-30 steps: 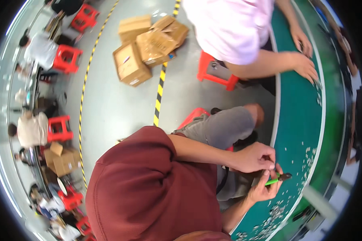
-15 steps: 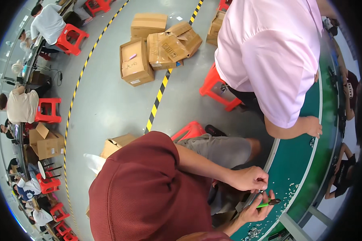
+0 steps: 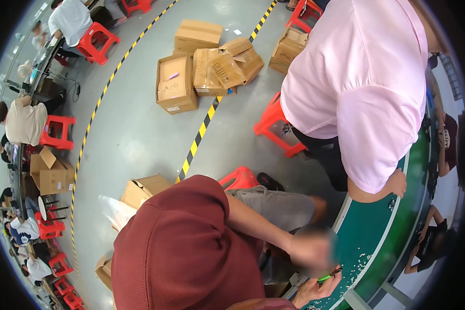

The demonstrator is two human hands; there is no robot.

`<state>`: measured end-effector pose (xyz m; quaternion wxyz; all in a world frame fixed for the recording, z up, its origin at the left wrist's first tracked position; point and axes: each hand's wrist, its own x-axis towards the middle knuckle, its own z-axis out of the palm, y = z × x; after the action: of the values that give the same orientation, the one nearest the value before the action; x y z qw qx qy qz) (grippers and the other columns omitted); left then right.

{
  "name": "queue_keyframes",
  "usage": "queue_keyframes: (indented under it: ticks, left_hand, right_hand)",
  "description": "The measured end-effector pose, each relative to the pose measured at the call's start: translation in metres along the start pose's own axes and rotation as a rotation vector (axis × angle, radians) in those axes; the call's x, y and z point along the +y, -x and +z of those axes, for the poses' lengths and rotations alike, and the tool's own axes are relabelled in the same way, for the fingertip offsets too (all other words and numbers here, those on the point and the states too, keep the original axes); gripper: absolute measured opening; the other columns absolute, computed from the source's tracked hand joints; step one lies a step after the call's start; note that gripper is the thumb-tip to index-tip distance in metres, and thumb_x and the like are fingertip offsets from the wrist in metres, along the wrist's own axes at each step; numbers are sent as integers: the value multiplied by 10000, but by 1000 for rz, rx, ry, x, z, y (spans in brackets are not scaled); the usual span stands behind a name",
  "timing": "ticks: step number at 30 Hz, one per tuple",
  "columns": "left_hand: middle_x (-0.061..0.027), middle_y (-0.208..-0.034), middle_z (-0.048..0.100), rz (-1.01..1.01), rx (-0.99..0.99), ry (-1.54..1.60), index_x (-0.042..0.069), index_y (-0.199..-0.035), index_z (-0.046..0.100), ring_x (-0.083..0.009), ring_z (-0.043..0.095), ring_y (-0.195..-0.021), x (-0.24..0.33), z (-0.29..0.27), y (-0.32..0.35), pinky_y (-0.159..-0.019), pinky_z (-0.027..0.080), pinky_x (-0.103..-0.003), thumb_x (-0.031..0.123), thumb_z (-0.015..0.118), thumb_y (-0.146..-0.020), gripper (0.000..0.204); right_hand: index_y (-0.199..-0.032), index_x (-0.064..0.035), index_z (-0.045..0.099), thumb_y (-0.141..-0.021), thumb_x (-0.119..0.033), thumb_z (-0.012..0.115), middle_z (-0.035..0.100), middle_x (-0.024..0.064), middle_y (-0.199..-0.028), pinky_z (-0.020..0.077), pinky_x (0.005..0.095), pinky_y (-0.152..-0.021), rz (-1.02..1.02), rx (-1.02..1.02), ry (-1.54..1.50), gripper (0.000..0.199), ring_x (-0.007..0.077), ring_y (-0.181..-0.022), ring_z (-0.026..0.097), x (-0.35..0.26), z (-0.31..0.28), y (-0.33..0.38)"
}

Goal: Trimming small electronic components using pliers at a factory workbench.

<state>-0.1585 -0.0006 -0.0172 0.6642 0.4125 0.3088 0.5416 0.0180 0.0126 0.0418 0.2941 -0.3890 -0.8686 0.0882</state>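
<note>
From the maroon sleeve, my left hand (image 3: pixel 311 250) reaches to the near edge of the green conveyor belt (image 3: pixel 361 214). A smear covers its fingers, so whether it holds anything is hidden. Just below it, in the picture's lower part, my right hand (image 3: pixel 319 291) grips small cutting pliers (image 3: pixel 325 278) with green handles and a dark tip. The tip points up and to the right, over the belt. Many tiny whitish pieces (image 3: pixel 360 267) lie scattered on the belt just past both hands.
Beside me, a co-worker in a pink shirt (image 3: pixel 367 93) leans a hand on the belt. Red stools (image 3: pixel 274 121) stand nearby. Cardboard boxes (image 3: pixel 176 82) are piled across yellow-black floor tape (image 3: pixel 205 124). Another carton (image 3: pixel 150 187) stands behind my shoulder. More people sit along benches at far left.
The view has shifted, and both hands appear slightly lower in it. My left fingers, pinched together before, are now smeared. The pliers stay in my right hand.
</note>
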Motion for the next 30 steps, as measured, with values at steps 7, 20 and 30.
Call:
queue_keyframes:
  ticks: [7, 20, 30]
  left_hand:
    - [-97, -767, 701, 60, -57, -92, -62, -951, 648, -148, 658, -621, 2, 4, 1, -568, 508, -317, 174, 675, -949, 238]
    - [-100, -718, 693, 94, -54, 44, -71, -946, 648, -141, 671, -614, -6, 19, 1, -559, 511, -297, 142, 682, -918, 218]
    - [-95, -1102, 704, -9, -147, 294, -46, -1174, 603, -118, 650, -946, -2, 23, 13, -818, 560, -282, 87, 605, -1013, 209]
  right_hand:
    - [-943, 104, 635, -986, -185, 662, 653, 224, -1154, 553, 418, -737, -5, 4, 70, 294, 345, -939, 656, -5, -4, 2]
    - [-951, 117, 614, -966, -148, 691, 651, 225, -1155, 562, 414, -687, -12, 146, 139, 276, 342, -897, 672, -3, -6, 23]
    - [-833, 36, 679, -834, -35, 745, 695, 197, -1074, 537, 533, -948, 3, 274, 199, 97, 380, -954, 688, -24, -6, 23]
